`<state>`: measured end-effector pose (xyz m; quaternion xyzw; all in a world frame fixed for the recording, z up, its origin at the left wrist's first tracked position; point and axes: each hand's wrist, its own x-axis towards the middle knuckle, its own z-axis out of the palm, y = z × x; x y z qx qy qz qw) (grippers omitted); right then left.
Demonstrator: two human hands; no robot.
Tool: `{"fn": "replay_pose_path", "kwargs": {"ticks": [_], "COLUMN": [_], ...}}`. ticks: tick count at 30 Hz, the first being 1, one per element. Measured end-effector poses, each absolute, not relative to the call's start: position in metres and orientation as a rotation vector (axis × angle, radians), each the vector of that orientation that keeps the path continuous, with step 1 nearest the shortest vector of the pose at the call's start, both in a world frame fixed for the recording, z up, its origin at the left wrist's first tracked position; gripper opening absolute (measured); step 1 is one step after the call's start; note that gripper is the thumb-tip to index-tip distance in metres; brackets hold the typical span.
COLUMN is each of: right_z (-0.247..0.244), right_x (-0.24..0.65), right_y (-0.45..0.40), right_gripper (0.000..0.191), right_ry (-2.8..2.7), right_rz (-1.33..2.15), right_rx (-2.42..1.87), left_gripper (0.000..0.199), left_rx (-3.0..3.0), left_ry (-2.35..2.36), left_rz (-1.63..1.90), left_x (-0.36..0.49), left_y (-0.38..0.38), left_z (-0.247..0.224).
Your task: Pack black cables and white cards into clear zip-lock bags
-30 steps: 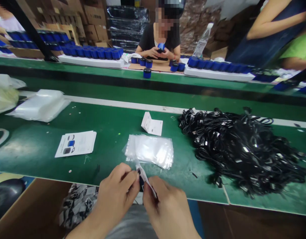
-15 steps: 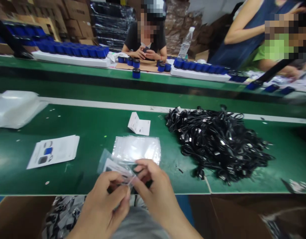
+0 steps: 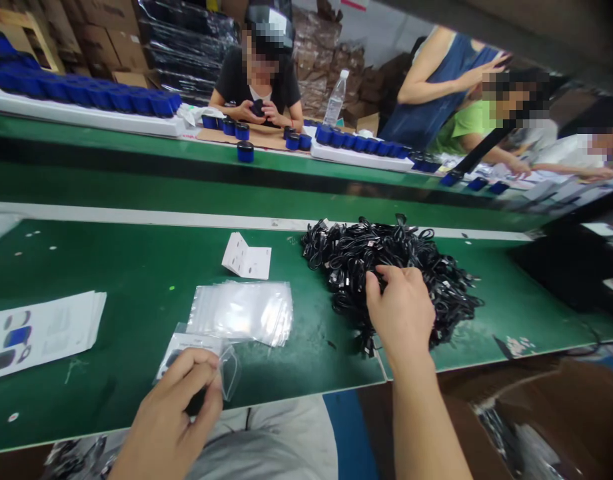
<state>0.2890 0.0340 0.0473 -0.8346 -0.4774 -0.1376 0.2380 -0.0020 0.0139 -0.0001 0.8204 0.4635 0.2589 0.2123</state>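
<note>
My left hand (image 3: 179, 397) is closed on a clear plastic bag (image 3: 230, 370) with a printed leaflet inside, low over the green table near its front edge. My right hand (image 3: 404, 310) reaches over the pile of black cables (image 3: 351, 257), thumb and fingers apart at the pile's front; its palm side is hidden, and I see nothing held. Beside my left hand lies a stack of clear bags (image 3: 241, 312), with a folded white leaflet (image 3: 249, 260) standing behind it. A stack of printed sheets (image 3: 51, 327) rests at the far left.
Across the green table (image 3: 136, 260), a person holds a dark item behind blue jars (image 3: 245, 152). White trays (image 3: 361, 157) carry rows of blue jars. A water bottle (image 3: 335, 100) stands there. More people sit or stand at the right. Below the table edge are bagged cables (image 3: 76, 460).
My right hand has let go of the bag and moved right to the cables. My left hand has moved left and down with the bag. The view has turned right.
</note>
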Motion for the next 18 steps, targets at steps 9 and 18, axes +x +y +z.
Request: {"fn": "replay_pose_path", "kwargs": {"ticks": [9, 18], "right_z": [0.036, 0.031], "right_x": [0.287, 0.184], "right_y": [0.034, -0.017], "right_gripper": [0.012, 0.012], "right_ry": [-1.365, -1.921], "right_rz": [-0.299, 1.127], "right_rx": [-1.953, -1.349], "left_gripper": [0.021, 0.018], "left_rx": [2.325, 2.267], "left_ry": [1.322, 1.355], "left_rz": [0.737, 0.716], "left_x": [0.005, -0.001], "left_y": [0.016, 0.012], "left_z": [0.003, 0.006]}}
